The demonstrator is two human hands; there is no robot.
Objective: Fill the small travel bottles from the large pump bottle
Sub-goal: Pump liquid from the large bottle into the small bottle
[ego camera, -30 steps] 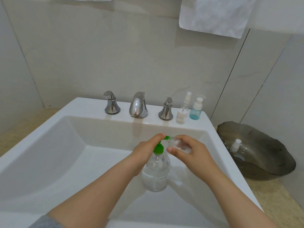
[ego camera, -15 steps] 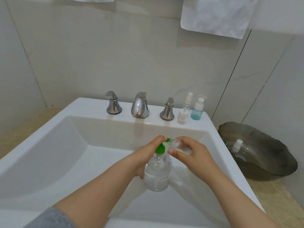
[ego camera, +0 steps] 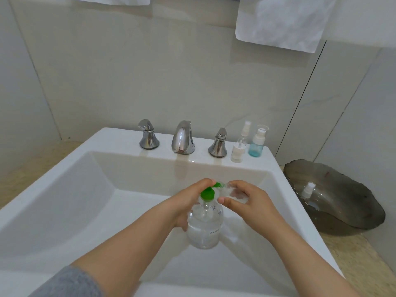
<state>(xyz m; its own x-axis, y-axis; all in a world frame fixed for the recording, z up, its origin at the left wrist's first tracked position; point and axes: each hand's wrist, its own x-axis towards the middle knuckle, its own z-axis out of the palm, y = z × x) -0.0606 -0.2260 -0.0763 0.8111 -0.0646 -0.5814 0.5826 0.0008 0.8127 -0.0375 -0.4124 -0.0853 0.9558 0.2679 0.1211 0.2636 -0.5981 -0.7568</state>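
White, glossy sink (ego camera: pixel 64 183) walls frame the work. Little has shifted: the clear, rounded pump bottle (ego camera: pixel 204 228) is still clasped by the left hand (ego camera: pixel 188 202), its green nozzle (ego camera: pixel 217 185) kept at the clear travel bottle (ego camera: pixel 234 190) pinched by the right hand (ego camera: pixel 250 202). Filling is judged under way. Two capped bottles (ego camera: pixel 256 144) stand beyond.

Clear pump bottle (ego camera: pixel 204 226), green head, partly full, in sink (ego camera: pixel 64 189). Small bottle (ego camera: pixel 233 192) tilted, mouth at nozzle. Spray bottle (ego camera: pixel 242 140) and blue bottle (ego camera: pixel 256 145) upright on back rim.
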